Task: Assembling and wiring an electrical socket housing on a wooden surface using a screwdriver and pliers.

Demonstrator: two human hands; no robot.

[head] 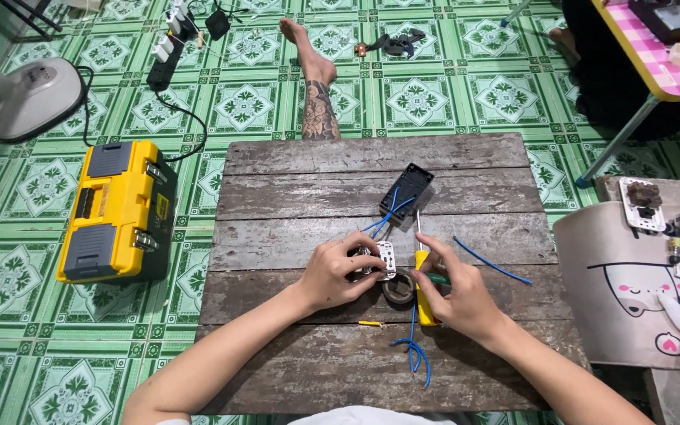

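Loose blue wires [413,354] lay nearest on the plank board [293,228] as the left hand [336,271] gripped a white socket module [383,260] and the right hand [462,295] closed around a yellow-handled screwdriver [423,291]; wiring appeared unfinished, black back box [407,189] lying apart

Bare board [293,378] nearside; black box [407,191] and blue wires [387,216] block beyond

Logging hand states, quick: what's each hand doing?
Left hand: closed on the white socket module.
Right hand: closed on the yellow-handled screwdriver.
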